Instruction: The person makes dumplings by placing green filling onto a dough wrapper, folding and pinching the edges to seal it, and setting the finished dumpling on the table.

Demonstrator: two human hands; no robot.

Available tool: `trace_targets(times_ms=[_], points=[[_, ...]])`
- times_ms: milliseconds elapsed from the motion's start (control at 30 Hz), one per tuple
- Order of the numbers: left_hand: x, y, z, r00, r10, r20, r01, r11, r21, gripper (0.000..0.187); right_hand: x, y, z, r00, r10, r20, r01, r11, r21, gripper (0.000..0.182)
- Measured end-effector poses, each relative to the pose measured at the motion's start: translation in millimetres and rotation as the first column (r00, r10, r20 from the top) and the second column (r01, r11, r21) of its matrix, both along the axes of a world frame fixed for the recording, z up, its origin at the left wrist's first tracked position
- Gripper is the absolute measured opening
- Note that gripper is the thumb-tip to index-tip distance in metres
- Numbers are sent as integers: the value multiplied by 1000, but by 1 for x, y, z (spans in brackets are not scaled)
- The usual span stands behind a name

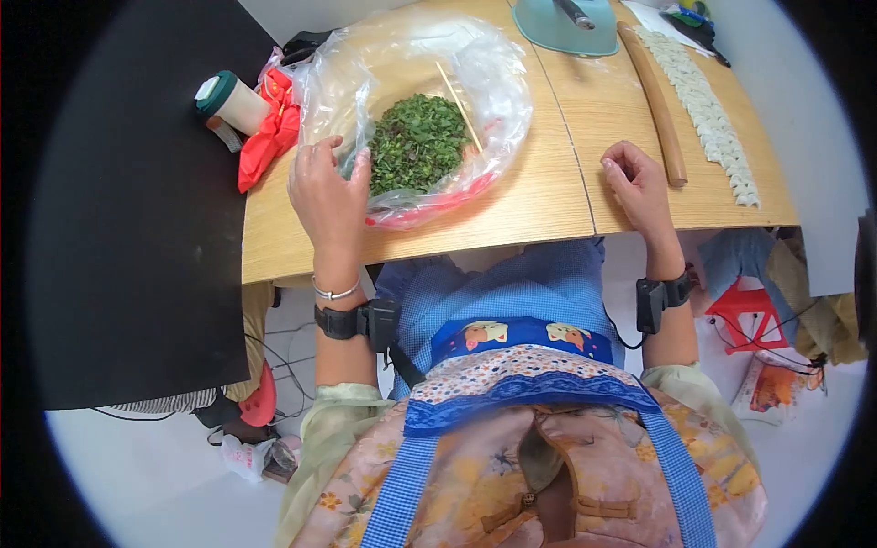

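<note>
My left hand (331,190) is at the near left side of a clear plastic bag (498,82) spread on the table. Its thumb and fingers are apart, and the hand overlaps the bag's edge. Inside the bag lies a heap of chopped green leaves (417,144), with a thin wooden chopstick (459,105) leaning at its right side. My right hand (637,183) rests near the table's front edge with curled fingers, thumb against them, and nothing showing in it. Just to its right is a wooden rolling pin (653,100). Rows of folded white dough pieces (699,105) lie beyond the pin.
A teal plastic basin or lid (568,26) with a dark handle across it sits at the back of the table (548,196). On the left are a white canister with a green lid (233,102) and a red bag (274,137). A black panel (137,210) borders the left.
</note>
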State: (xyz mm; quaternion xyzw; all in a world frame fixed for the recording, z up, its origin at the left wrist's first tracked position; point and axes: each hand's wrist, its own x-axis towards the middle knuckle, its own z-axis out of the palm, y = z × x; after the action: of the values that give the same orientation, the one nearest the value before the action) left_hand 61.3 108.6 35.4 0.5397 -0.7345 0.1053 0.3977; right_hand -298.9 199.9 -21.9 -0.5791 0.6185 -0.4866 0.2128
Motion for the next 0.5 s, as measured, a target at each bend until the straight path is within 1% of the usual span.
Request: trace_targets(times_ms=[67, 100, 167, 200, 267, 300, 367, 400, 467, 500], points=[[7, -8, -7, 985, 95, 142, -106, 991, 76, 19, -1, 0, -1, 1000, 0, 9, 0, 1000, -3, 13], [9, -9, -9, 985, 94, 146, -106, 991, 76, 19, -1, 0, -1, 1000, 0, 13, 0, 1000, -5, 13], [15, -13, -14, 971, 121, 208, -161, 969, 186, 18, -1, 0, -2, 1000, 3, 18, -3, 1000, -7, 13], [17, -14, -15, 970, 121, 213, -161, 969, 185, 18, -1, 0, -2, 1000, 6, 18, -6, 1000, -9, 13], [21, -18, -19, 998, 69, 14, -70, 990, 126, 17, -1, 0, -1, 1000, 9, 6, -9, 1000, -17, 13], [21, -18, -17, 997, 71, 17, -72, 989, 127, 17, -1, 0, -1, 1000, 11, -10, -12, 1000, -27, 13], [21, -17, -15, 993, 63, -103, -49, 990, 134, 19, -1, 0, -2, 1000, 14, 8, -13, 1000, -17, 13], [18, -16, -13, 993, 65, -101, -52, 990, 135, 19, -1, 0, -3, 1000, 13, 22, -13, 1000, -8, 13], [11, -13, -10, 982, 140, 124, -161, 970, 184, 22, -2, -1, -5, 1000, 15, 23, -14, 1000, -19, 13], [14, -16, -15, 982, 141, 126, -162, 969, 185, 22, -3, -1, -6, 1000, 13, 23, -13, 999, -30, 13]])
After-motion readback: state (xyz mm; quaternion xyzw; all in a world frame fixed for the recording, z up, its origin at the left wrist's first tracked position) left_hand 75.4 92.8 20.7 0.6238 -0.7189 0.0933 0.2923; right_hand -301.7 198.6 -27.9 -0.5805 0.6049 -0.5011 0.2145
